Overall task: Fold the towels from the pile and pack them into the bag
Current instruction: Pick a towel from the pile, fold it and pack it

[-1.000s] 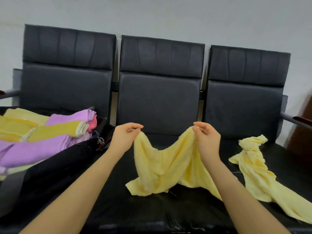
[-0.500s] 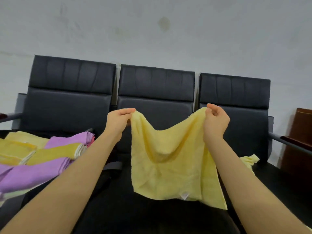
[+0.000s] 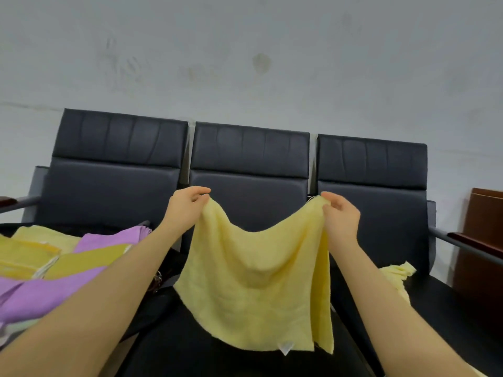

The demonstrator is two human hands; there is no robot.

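— Held towel?
— Pale yellow cloth, matt, slightly nubbly weave.
— Seating?
— Bench seats: black leather-look upholstery, smooth, low sheen. Armrest: grey metal bar, glossy brown wood top.
— Wall?
— Matt, scuffed paint.

Head camera looks forward, perhaps slightly down, near the bench.
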